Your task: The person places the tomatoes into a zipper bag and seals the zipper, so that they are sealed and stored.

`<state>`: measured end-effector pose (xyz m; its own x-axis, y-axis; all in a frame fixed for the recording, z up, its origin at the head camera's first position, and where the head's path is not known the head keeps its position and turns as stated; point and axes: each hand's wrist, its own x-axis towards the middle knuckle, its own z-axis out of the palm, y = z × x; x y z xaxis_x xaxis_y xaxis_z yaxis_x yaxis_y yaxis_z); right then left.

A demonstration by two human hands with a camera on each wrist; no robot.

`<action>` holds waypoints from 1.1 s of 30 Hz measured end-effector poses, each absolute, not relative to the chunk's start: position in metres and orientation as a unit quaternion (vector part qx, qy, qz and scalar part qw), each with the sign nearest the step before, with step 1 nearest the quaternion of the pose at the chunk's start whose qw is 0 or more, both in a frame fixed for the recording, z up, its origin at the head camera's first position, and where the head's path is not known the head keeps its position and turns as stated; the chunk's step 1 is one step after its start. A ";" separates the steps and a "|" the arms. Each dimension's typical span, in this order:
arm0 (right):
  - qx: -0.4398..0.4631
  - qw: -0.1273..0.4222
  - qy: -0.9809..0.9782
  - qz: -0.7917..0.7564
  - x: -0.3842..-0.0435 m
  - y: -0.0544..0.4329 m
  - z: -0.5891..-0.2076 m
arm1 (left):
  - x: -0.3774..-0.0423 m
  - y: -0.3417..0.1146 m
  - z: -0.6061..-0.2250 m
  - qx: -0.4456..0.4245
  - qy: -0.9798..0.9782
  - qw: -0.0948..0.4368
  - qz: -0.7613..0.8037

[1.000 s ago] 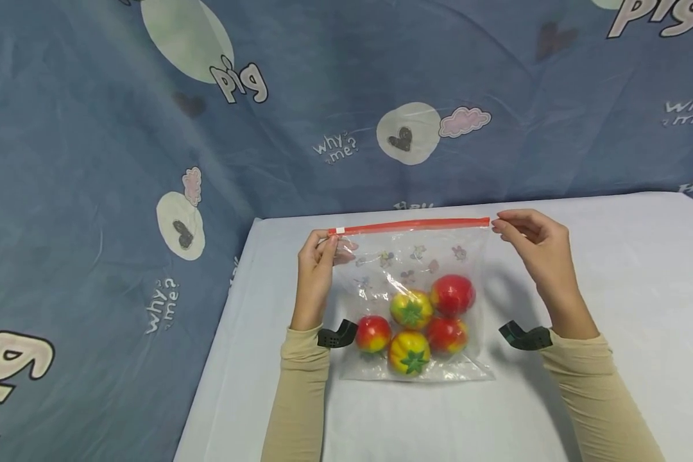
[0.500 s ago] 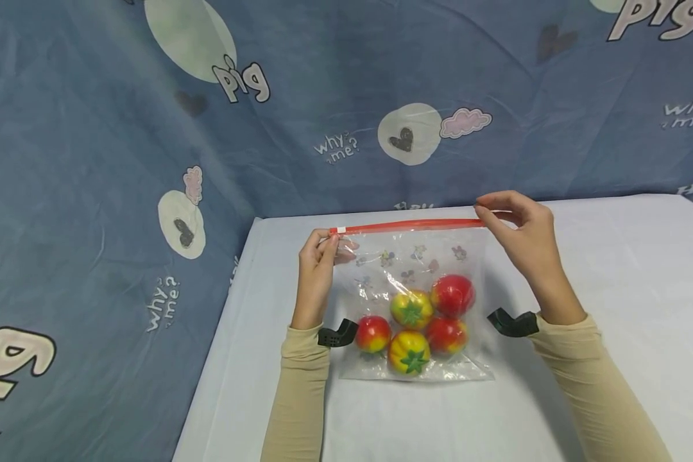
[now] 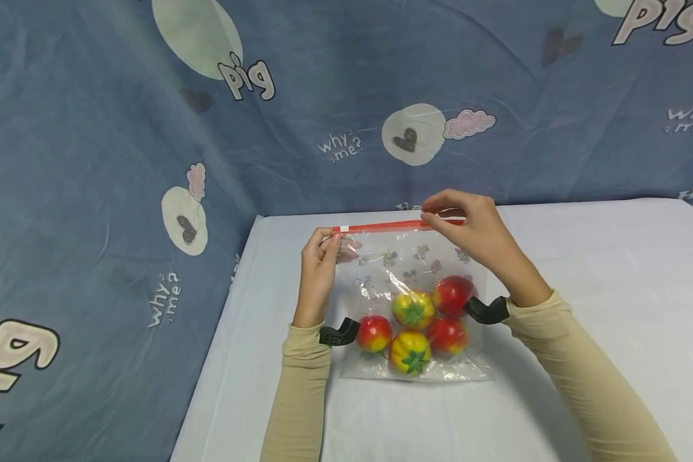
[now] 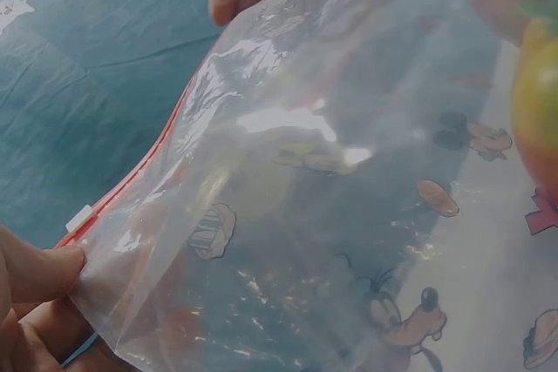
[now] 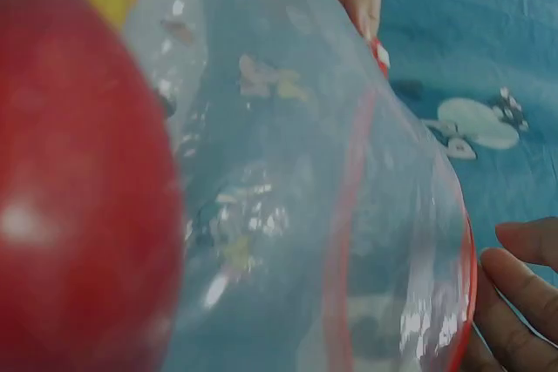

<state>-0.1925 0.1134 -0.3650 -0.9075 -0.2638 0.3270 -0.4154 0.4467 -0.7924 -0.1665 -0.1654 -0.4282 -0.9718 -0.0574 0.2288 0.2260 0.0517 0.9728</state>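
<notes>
A clear printed zip bag point(image 3: 375, 256) hangs or leans upright, its red zip strip point(image 3: 387, 226) along the top. Inside are several red-and-yellow fruit-like balls point(image 3: 412, 310), some showing green star-shaped leaves. My left hand point(image 3: 317, 269) pinches the bag's top left corner, right beside the white slider point(image 4: 81, 218). My right hand point(image 3: 473, 224) is at the right part of the zip strip, fingers loosely bent. In the right wrist view, the fingers point(image 5: 519, 302) lie by the strip's edge without a visible grip; whether they touch it is unclear.
A white-covered table point(image 3: 612, 269) lies beneath the bag. Blue printed fabric point(image 3: 300, 96) stands behind and to the left. Black wrist mounts point(image 3: 339, 332) sit on both forearms, the right one overlapping the bag's right side.
My right hand has moved left, from beside the bag's right top corner to partway along the zip strip. The left hand keeps its pinch; bag and contents hold their place.
</notes>
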 end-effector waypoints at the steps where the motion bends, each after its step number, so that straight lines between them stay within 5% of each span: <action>1: 0.208 0.072 -0.848 0.483 -0.193 0.111 -0.364 | -0.167 -0.165 -0.428 -0.060 -0.717 0.103 -0.687; 33: 0.451 -0.059 -0.845 0.283 -0.233 0.018 -0.320 | -0.165 -0.161 -0.423 -0.065 -0.707 0.104 -0.696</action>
